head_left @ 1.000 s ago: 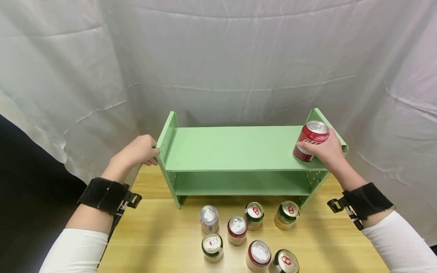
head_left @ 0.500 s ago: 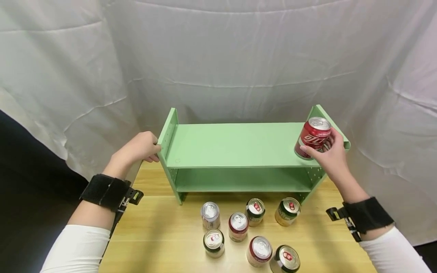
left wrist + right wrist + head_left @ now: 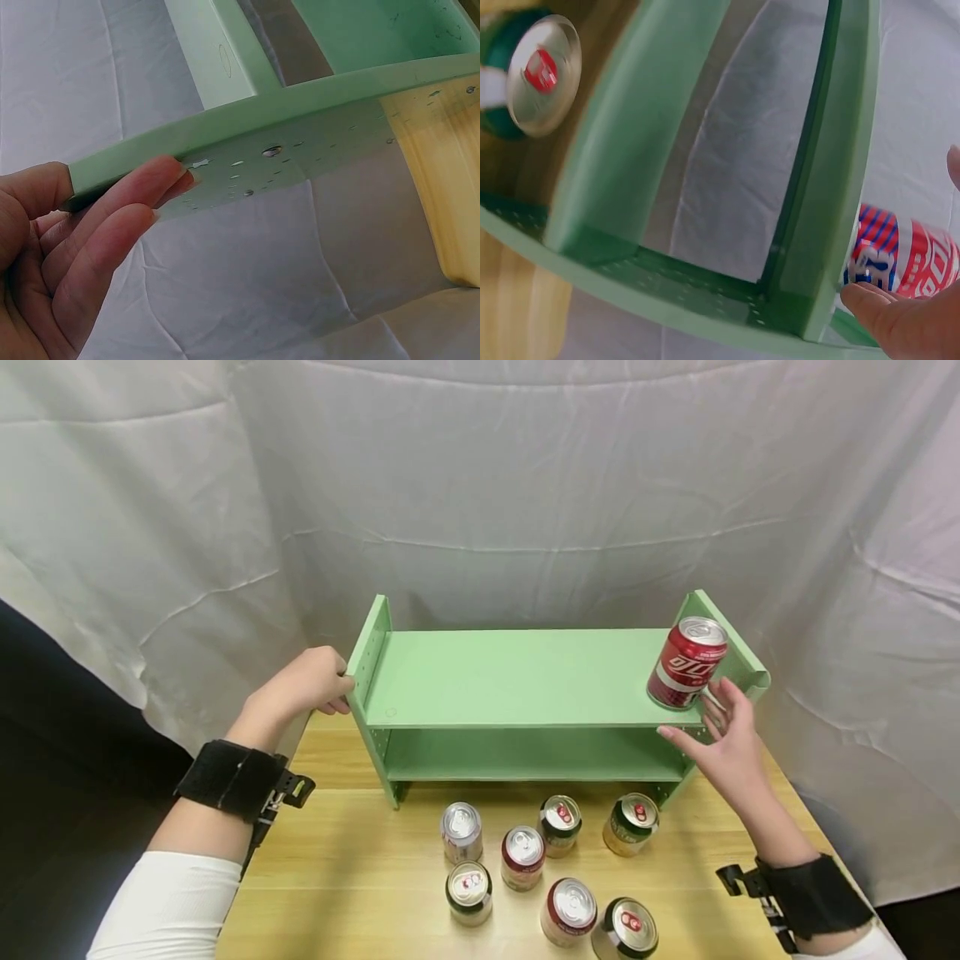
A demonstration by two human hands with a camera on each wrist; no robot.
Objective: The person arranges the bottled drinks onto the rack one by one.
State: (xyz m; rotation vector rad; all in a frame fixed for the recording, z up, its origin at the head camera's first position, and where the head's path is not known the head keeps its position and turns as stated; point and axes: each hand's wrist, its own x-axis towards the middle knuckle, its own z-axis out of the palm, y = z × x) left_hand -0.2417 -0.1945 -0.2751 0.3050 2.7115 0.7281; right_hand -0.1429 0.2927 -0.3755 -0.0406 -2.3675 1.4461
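Observation:
A green two-tier shelf (image 3: pixel 517 677) stands on the wooden table. My left hand (image 3: pixel 311 681) grips the front edge of its left side panel; the left wrist view shows the thumb on one side of the panel (image 3: pixel 217 112) and the fingers on the other. On the top tier, at the right end beside the side panel, a red soda can (image 3: pixel 687 662) stands upright. Just below and in front of it is my right hand (image 3: pixel 723 739), fingers spread and holding nothing. In the right wrist view a fingertip (image 3: pixel 862 300) overlaps the lower end of the can (image 3: pixel 907 251).
Several cans stand on the table before the shelf, among them a silver can (image 3: pixel 461 831), a red-topped can (image 3: pixel 522 858) and a green-and-gold can (image 3: pixel 632 825). A pale cloth (image 3: pixel 525 485) hangs behind the shelf.
My right hand has let go of the red soda can and drawn back down toward me. The can stays on the top tier. My left hand keeps its grip on the side panel.

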